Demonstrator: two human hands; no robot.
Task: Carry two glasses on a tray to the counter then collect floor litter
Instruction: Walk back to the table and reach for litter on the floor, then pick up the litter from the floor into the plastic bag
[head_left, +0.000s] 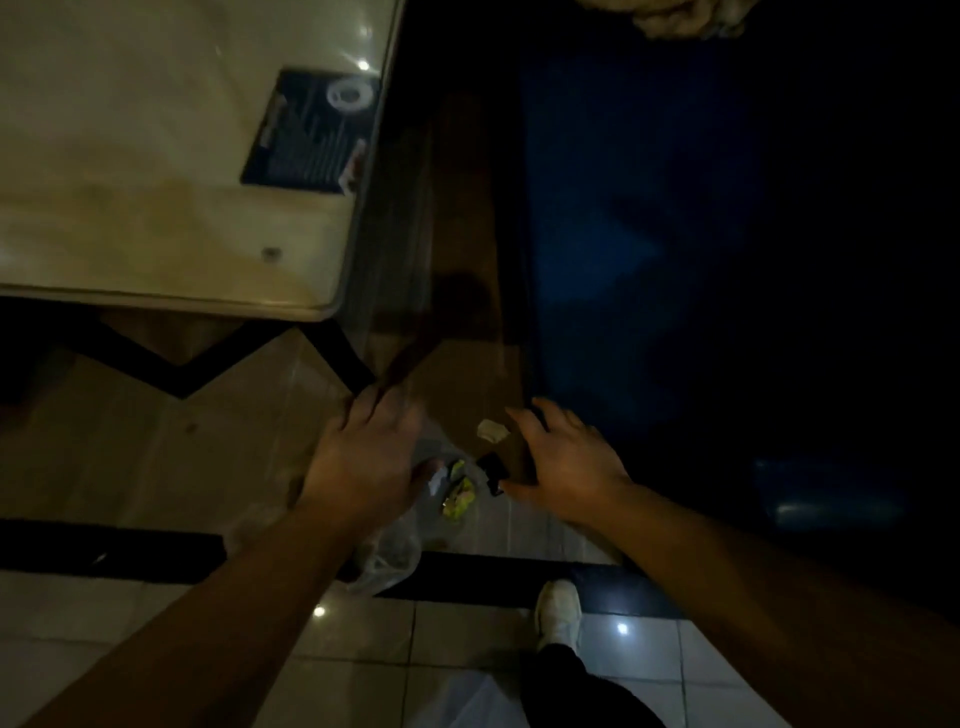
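The light is dim. My left hand (363, 457) reaches down near the floor and grips the top of a clear plastic bag (387, 556), which hangs below it. A yellow-green wrapper (458, 491) and a white scrap (436, 479) lie at the bag's mouth; I cannot tell whether they are inside it. My right hand (569, 462) hovers with its fingers spread. Its thumb is beside a small black piece (492, 470). A crumpled white paper (491, 430) lies on the brown floor strip between my hands. No tray or glasses are in view.
A cream table (156, 218) fills the upper left, with a dark menu card (306, 135) on it. Its black legs (337, 353) stand close to my left hand. A dark blue seat (623, 234) rises on the right. My white shoe (558, 613) stands on the tiled floor.
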